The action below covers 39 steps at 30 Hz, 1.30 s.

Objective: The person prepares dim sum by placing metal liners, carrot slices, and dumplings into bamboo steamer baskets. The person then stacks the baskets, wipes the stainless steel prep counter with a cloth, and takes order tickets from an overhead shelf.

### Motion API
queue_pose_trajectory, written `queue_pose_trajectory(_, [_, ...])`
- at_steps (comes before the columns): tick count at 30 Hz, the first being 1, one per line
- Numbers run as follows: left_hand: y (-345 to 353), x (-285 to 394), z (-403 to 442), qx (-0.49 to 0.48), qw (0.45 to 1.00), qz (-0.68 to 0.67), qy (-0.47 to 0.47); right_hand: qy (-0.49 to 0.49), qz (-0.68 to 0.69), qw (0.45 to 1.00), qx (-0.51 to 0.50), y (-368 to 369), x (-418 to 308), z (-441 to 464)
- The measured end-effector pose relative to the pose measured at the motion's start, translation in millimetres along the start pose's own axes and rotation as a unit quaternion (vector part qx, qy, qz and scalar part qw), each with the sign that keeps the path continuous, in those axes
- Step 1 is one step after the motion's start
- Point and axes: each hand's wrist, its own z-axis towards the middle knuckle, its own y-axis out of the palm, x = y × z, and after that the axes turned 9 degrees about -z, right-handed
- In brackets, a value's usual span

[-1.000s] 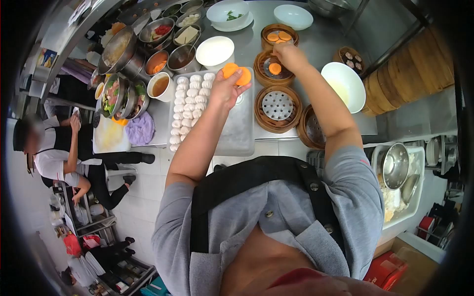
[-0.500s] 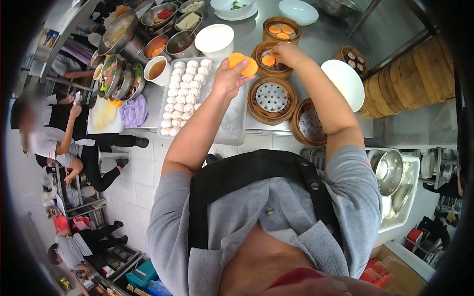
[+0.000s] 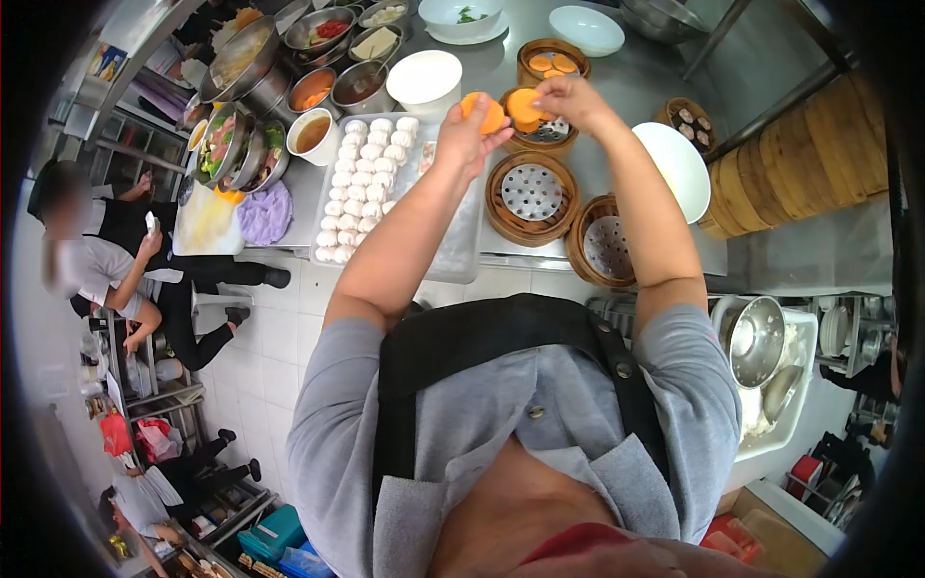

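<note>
My left hand (image 3: 464,141) is closed around flat orange discs (image 3: 484,113), left of the middle steamer. In my right hand (image 3: 576,102), another orange disc (image 3: 524,103) is pinched by its edge above the middle bamboo steamer (image 3: 547,148). Part of a further orange disc shows just beneath it; my hands and the discs hide much of that steamer's inside. Behind it, a second bamboo steamer (image 3: 525,75) holds several orange discs (image 3: 553,65). Closer to me stands a steamer with a perforated metal liner (image 3: 531,191), and a similar steamer (image 3: 575,239) is beside it.
A tray (image 3: 453,255) of white pleated buns (image 3: 358,197) lies left of the steamers. Bowls of ingredients (image 3: 313,89) crowd the back left. A white bowl (image 3: 674,171) and stacked bamboo steamers (image 3: 800,169) stand right. A seated person (image 3: 116,241) is at far left.
My right hand has lifted from the middle steamer and shifted right, now showing an orange disc in its fingers. My left hand has moved slightly right and up, with fewer disc faces showing.
</note>
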Motion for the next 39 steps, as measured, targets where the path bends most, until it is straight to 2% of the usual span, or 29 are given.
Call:
queue_pose_trajectory(3, [-8.6,3.2,2.3,0.0,0.999,-0.023,-0.032,0.014,-0.276,0.96,0.042,-25.2,29.0,12.4])
queue_pose_trajectory(4, [-9.4,2.4,0.8,0.0,0.999,-0.02,-0.043,0.039,-0.293,0.955,0.027,-27.1,34.1,13.3])
queue_pose_trajectory(7, [-13.7,1.6,-6.5,-0.088,0.99,0.085,-0.069,0.047,-0.411,0.91,0.0,-20.3,47.6,23.2])
queue_pose_trajectory(10, [-8.7,-0.7,-17.4,-0.095,0.979,0.168,-0.069,0.15,-0.516,0.843,-0.033,-6.3,27.3,24.6])
queue_pose_trajectory(13, [-4.0,-1.6,-23.5,-0.081,0.977,0.185,-0.061,0.089,-0.557,0.822,0.077,5.9,31.4,15.9])
queue_pose_trajectory(16, [-2.3,-2.7,-25.7,-0.055,0.982,0.17,-0.055,0.024,-0.401,0.908,0.121,14.7,0.6,-4.7])
queue_pose_trajectory(18, [-1.3,-5.2,-28.1,-0.056,0.986,0.154,-0.041,0.059,-0.139,0.989,0.005,26.4,-21.9,-30.2])
queue_pose_trajectory(19, [-0.8,-5.5,-29.1,-0.057,0.987,0.146,-0.035,0.075,-0.001,0.996,-0.051,29.7,-26.7,-37.0])
queue_pose_trajectory(20, [-0.6,-4.2,-30.1,-0.068,0.989,0.118,-0.06,0.049,0.034,0.996,-0.064,35.2,-20.1,-40.2])
queue_pose_trajectory(22, [-1.3,-0.3,-31.5,-0.09,0.988,0.062,-0.11,0.054,0.019,0.998,-0.037,32.0,-12.8,-49.3])
queue_pose_trajectory(24, [-11.1,-0.1,-28.7,-0.098,0.986,0.077,-0.107,0.068,0.021,0.997,-0.003,26.6,-12.7,-60.8])
queue_pose_trajectory(27, [-24.7,2.1,-27.5,-0.114,0.978,0.147,-0.098,0.05,-0.107,0.99,-0.076,24.8,6.3,-70.3])
queue_pose_trajectory(28, [-25.4,1.3,-28.3,-0.108,0.973,0.182,-0.09,0.073,-0.156,0.981,-0.09,30.5,10.8,-76.0])
queue_pose_trajectory(31, [-21.0,-1.6,-32.2,-0.101,0.967,0.223,-0.077,0.054,-0.349,0.932,-0.086,51.2,-4.6,-88.1])
queue_pose_trajectory(32, [-19.0,-2.2,-33.6,-0.1,0.966,0.226,-0.074,0.089,-0.361,0.922,-0.107,55.0,-10.3,-88.8])
queue_pose_trajectory(35, [-14.6,-2.8,-35.5,-0.086,0.968,0.229,-0.055,0.031,-0.37,0.926,-0.065,59.4,-5.7,-92.5])
queue_pose_trajectory(38, [-16.5,-4.3,-34.5,-0.098,0.961,0.256,-0.038,-0.005,-0.186,0.983,-0.007,53.7,-10.5,-95.4])
queue_pose_trajectory(39, [-16.1,-6.3,-35.3,-0.104,0.955,0.275,-0.038,0.023,-0.115,0.993,-0.028,52.0,-14.0,-95.3])
